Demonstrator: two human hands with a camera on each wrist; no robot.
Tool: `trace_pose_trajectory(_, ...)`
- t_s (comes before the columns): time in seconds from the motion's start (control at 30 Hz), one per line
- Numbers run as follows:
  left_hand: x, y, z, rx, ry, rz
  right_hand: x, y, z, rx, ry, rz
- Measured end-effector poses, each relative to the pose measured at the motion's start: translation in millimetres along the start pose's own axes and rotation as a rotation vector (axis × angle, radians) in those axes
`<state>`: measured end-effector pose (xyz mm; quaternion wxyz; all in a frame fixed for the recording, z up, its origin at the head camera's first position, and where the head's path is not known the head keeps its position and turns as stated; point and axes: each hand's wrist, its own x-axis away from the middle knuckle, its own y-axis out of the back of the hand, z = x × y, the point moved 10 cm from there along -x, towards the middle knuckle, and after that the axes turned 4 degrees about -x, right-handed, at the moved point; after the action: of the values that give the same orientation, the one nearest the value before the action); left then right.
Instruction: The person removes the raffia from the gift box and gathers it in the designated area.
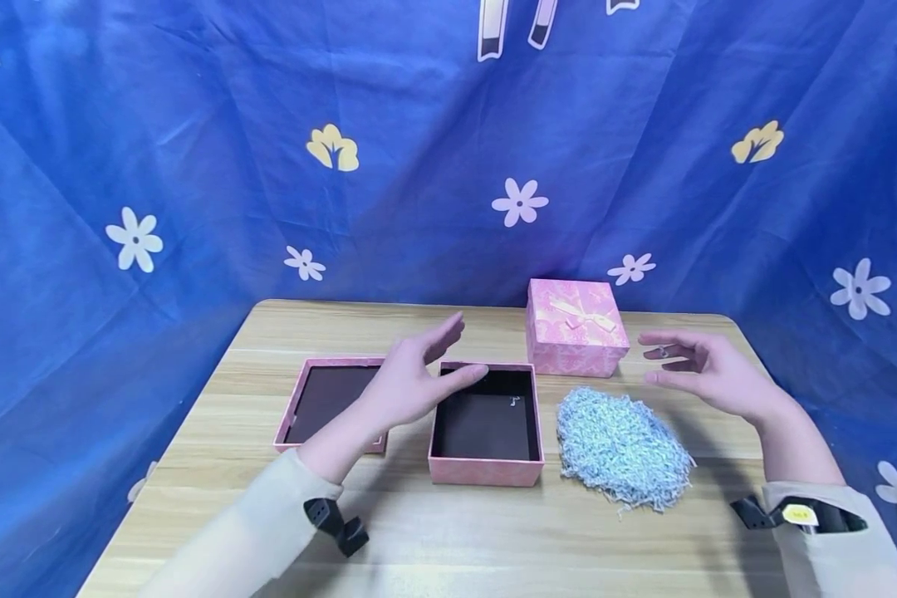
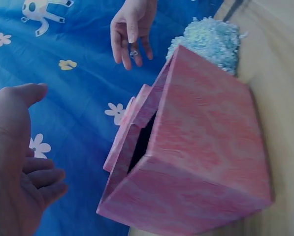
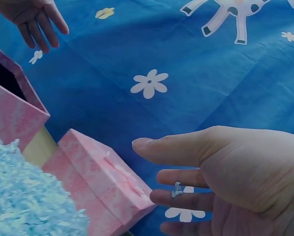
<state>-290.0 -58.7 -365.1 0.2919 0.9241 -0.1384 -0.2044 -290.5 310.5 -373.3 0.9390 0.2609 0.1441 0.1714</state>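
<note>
A pink box (image 1: 486,472) with a black inside stands uncovered mid-table, and my left hand (image 1: 419,378) hovers over its left edge with thumb and fingers apart, holding nothing. Behind that hand lies the pink lid (image 1: 291,415), dark inner side up, partly hidden by my wrist. To the box's right sits a heap of light blue shredded paper (image 1: 624,448). My right hand (image 1: 706,370) is raised beyond the heap, its fingers loosely bent and bare of any object. Bits of blue paper cling to a finger (image 3: 186,200) in the right wrist view.
A smaller closed pink gift box (image 1: 577,332) with a ribbon bow stands at the back of the wooden table (image 1: 217,498), left of my right hand. A blue curtain (image 1: 419,208) with flower prints hangs behind and at both sides.
</note>
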Motion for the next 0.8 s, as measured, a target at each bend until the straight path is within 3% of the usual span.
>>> trace_pose_trajectory(0.23, -42.1, -4.9, 2.4, 0.096, 0.046, 0.01, -15, 15.3, -1, 0.006, -0.001, -0.053)
trace_pose_trajectory(0.43, -71.5, -21.3, 11.9, 0.156, 0.101, 0.056, -23, 19.3, -16, 0.021, -0.098, -0.077)
trace_pose_trajectory(0.63, -96.4, -47.1, 22.2, 0.243, 0.228, 0.139, -28, 22.9, -26, 0.034, -0.161, -0.063)
trace_pose_trajectory(0.8, -109.5, -70.6, 33.1, 0.334, 0.362, 0.22, -28, 20.7, -39, 0.048, -0.184, 0.013)
